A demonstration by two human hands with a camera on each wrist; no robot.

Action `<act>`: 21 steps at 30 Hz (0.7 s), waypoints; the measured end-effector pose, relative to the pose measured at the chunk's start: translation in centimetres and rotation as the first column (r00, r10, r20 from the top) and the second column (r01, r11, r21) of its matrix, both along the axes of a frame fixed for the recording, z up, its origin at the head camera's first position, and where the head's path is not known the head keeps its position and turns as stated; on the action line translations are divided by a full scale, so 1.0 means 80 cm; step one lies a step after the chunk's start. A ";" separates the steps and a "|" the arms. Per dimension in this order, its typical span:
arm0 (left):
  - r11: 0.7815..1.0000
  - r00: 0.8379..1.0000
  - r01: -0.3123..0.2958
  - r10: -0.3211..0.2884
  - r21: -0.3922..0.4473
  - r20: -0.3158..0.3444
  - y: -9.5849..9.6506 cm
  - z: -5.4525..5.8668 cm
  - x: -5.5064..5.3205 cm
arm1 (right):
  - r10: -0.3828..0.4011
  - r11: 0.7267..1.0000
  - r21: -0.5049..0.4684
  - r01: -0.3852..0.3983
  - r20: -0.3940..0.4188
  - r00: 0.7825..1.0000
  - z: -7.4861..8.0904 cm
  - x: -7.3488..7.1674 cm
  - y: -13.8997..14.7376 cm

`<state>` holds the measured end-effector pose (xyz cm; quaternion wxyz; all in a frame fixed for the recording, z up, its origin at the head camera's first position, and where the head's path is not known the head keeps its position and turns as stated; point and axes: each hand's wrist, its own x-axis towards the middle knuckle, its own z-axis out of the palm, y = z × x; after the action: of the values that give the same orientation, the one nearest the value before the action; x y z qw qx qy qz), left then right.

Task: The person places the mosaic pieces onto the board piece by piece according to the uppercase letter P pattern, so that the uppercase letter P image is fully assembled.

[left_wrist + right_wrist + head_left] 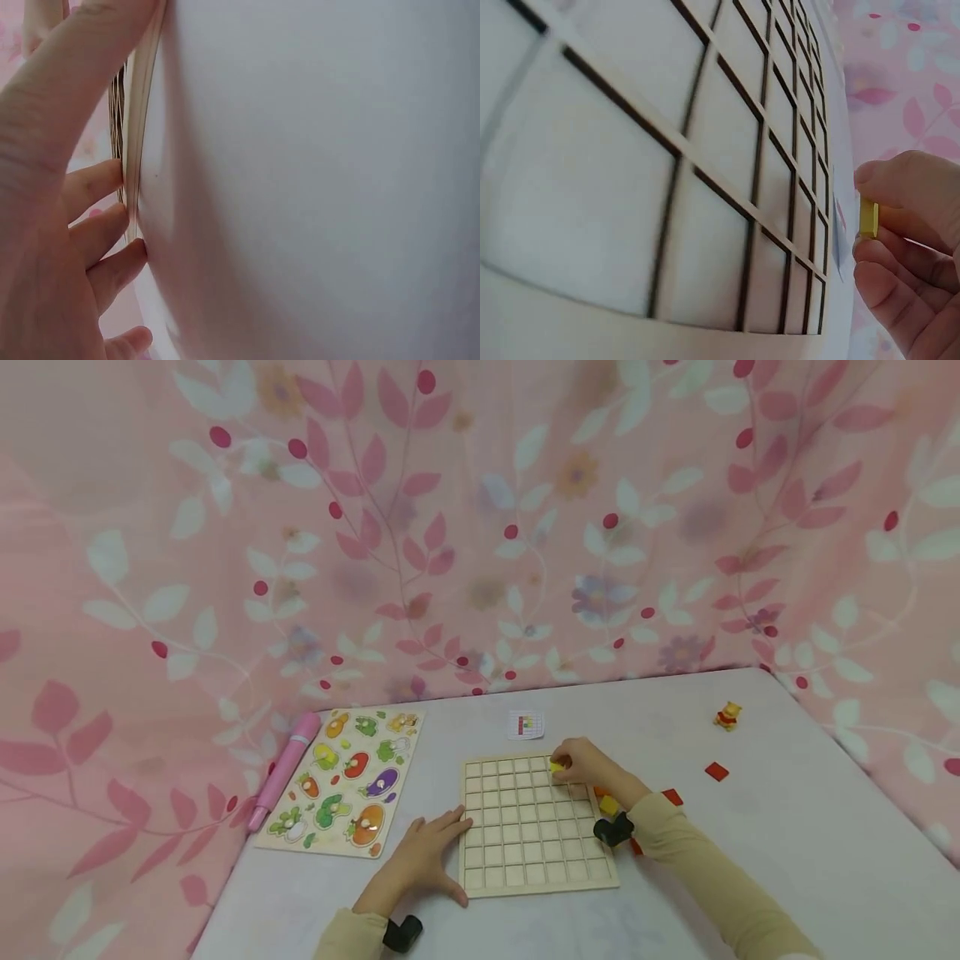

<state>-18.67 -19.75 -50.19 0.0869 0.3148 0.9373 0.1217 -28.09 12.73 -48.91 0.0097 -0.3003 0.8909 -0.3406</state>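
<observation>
A wooden grid board (513, 832) of bare square cells lies on the table between my hands. My right hand (588, 767) pinches a small yellow tile (868, 217) between thumb and fingers, over the board's far right corner. In the right wrist view, the tile is held apart from the grid. My left hand (426, 858) rests along the board's left side, fingers spread and touching its edge (133, 127). Just beyond the board lies a small white card (527, 724) with a coloured grid pattern.
Beside the right forearm lie another yellow tile (609, 806) and several red tiles (672, 797), partly hidden. One red tile (716, 772) lies farther right, below a small bear figurine (727, 717). At left are a vegetable puzzle board (341, 789) and a pink tube-shaped object (285, 768).
</observation>
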 end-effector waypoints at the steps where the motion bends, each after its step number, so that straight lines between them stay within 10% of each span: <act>1: 1.000 1.000 0.001 -0.001 -0.003 -0.005 0.000 -0.001 0.000 | 0.007 1.000 0.004 -0.007 -0.007 1.000 -0.001 0.000 -0.001; 21: 0.994 0.990 -0.030 0.014 0.109 0.143 0.002 -0.006 -0.002 | 0.076 0.997 0.016 -0.076 0.028 0.997 -0.017 -0.012 -0.022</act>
<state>-18.84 -19.59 -50.69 0.1347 0.2992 0.9239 0.1967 -29.03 10.97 -50.29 0.0374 -0.3292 0.8816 -0.3363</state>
